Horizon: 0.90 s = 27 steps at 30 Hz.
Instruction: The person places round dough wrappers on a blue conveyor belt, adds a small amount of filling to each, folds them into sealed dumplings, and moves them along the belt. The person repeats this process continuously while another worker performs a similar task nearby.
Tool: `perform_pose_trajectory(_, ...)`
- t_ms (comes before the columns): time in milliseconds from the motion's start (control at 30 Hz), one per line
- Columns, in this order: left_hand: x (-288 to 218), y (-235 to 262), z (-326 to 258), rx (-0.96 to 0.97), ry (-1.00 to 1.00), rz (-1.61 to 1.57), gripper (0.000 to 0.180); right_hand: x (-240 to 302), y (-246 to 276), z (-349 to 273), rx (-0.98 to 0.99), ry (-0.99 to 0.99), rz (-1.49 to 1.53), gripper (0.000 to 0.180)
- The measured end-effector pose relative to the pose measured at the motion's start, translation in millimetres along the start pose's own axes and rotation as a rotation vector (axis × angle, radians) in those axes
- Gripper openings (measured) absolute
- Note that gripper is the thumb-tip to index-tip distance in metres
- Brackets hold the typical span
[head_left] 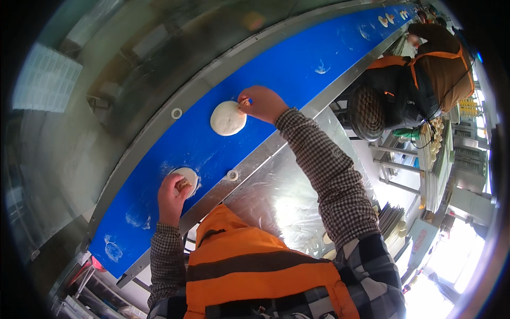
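Observation:
Two flat rounds of pale dough lie on a blue conveyor belt (287, 72). Over the edge of the nearer dough round (190, 175), my left hand (171, 198) has its fingers curled, with a lump of brownish filling (184, 185) at their tips. My right hand (264, 104) is closed in a pinch at the right edge of the farther dough round (228, 119). A bit of brownish, crumbly filling shows between its fingertips; whether these touch the dough I cannot tell.
A metal rail (197, 89) borders the belt, and a shiny metal surface (281, 186) lies below it. At the upper right a person in brown (441, 69) works beside a round stool (365, 112). Small pieces (387, 20) lie on the far belt. Stacked trays (436, 165) stand right.

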<state>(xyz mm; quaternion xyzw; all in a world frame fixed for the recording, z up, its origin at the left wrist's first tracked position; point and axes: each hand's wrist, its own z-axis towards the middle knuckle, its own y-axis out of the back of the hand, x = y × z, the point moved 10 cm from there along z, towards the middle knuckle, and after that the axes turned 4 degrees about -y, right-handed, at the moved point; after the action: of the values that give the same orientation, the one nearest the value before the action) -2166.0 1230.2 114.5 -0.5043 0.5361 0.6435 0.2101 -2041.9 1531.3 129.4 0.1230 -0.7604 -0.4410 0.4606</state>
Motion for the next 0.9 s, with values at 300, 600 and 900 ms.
perform_pose_trajectory(300, 45.6, 82.8, -66.9, -0.17, 0.2, 0.399, 0.05, 96.7, -71.4, -14.9, 0.198, 0.158, 0.103, 0.026)
perform_pose_trajectory(600, 120.1, 135.3, -134.2, 0.049, 0.651, 0.17, 0.042, 204.1, -141.0, -17.7, 0.224, 0.297, 0.162, 0.02)
perform_pose_trajectory(900, 172.1, 154.1, -263.5, -0.665, 0.666, -0.892, 0.05, 290.2, -209.9, -27.1, 0.078, 0.441, -0.015, 0.031)
